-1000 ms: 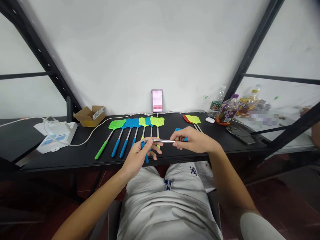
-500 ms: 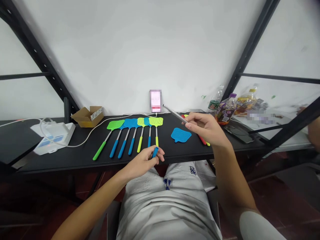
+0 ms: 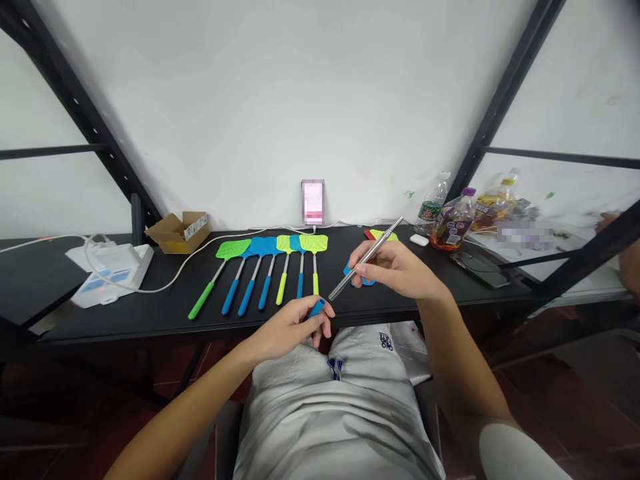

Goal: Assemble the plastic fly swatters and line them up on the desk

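Observation:
My left hand [image 3: 293,327] is closed around a blue handle grip [image 3: 316,308] at the front edge of the black table [image 3: 150,313]. My right hand [image 3: 395,268] pinches a thin silver metal rod [image 3: 367,267], which slants down to the left, its lower tip close to the blue grip. A loose blue swatter head [image 3: 356,279] lies on the table, mostly hidden behind my right hand. A row of several finished fly swatters [image 3: 270,263] with green, blue and yellow heads lies flat to the left.
A phone [image 3: 313,201] leans against the wall with a white cable. A cardboard box [image 3: 179,231] and a white device [image 3: 113,270] sit at the left. Red and yellow swatters [image 3: 383,235], bottles [image 3: 453,223], a white earbud case [image 3: 420,240] and a dark phone [image 3: 480,268] lie at the right.
The two parts were together a second ago, then my right hand lifted the rod away. Now the rod has swung so its lower end points toward the blue grip in my left hand.

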Tool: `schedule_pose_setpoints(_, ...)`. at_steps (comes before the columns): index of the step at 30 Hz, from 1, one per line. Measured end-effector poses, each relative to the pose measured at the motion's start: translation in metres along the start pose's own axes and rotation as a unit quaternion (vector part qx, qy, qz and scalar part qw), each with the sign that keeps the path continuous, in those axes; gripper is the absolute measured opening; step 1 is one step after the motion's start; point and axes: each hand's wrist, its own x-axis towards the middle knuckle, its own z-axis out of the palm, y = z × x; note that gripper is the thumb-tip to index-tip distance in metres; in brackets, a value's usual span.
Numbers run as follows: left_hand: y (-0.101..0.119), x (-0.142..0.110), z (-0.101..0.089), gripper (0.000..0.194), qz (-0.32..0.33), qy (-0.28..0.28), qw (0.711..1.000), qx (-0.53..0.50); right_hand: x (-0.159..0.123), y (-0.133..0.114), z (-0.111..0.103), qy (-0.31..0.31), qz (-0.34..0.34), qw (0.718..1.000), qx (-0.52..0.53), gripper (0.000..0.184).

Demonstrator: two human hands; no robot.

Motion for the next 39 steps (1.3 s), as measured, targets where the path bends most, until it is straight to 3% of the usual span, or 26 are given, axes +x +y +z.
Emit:
schedule_pose_setpoints(21, -0.002, -0.001, 0.003, 0.026, 0.014, -0.025, 0.999, -0.029, 0.009, 0.007, 0.010, -0.091, 0.019, 0.995, 0.028, 0.027)
schedule_pose_setpoints(26, -0.001, 0.000, 0.003, 0.024, 0.023, -0.030, 0.999, -0.027, 0.013, 0.014, 0.022, -0.186, 0.009, 0.982, 0.006, 0.028)
schedule_pose_setpoints(28, 0.000, 0.000, 0.003, 0.023, 0.023, -0.022, 0.999, -0.024, 0.014, 0.015, 0.021, -0.196, 0.011, 0.980, -0.019, 0.030)
schedule_pose_setpoints(32, 0.002, 0.000, 0.001, 0.028, 0.030, 0.027, 0.999, -0.020, 0.014, 0.019, 0.002, -0.144, 0.033, 0.977, -0.156, 0.036)
schedule_pose_setpoints(34, 0.002, 0.000, 0.000, 0.031, 0.036, 0.061, 0.997, -0.029, 0.015, 0.029, -0.012, -0.078, 0.067, 0.966, -0.238, 0.036)
schedule_pose_setpoints(37, 0.004, 0.001, 0.001, 0.036, 0.044, 0.106, 0.992, -0.060, 0.019, 0.056, -0.032, 0.059, 0.148, 0.906, -0.392, 0.041)
schedule_pose_setpoints(39, 0.004, 0.002, 0.002, 0.040, 0.054, 0.130, 0.987, -0.083, 0.023, 0.076, -0.041, 0.079, 0.209, 0.857, -0.464, 0.053)
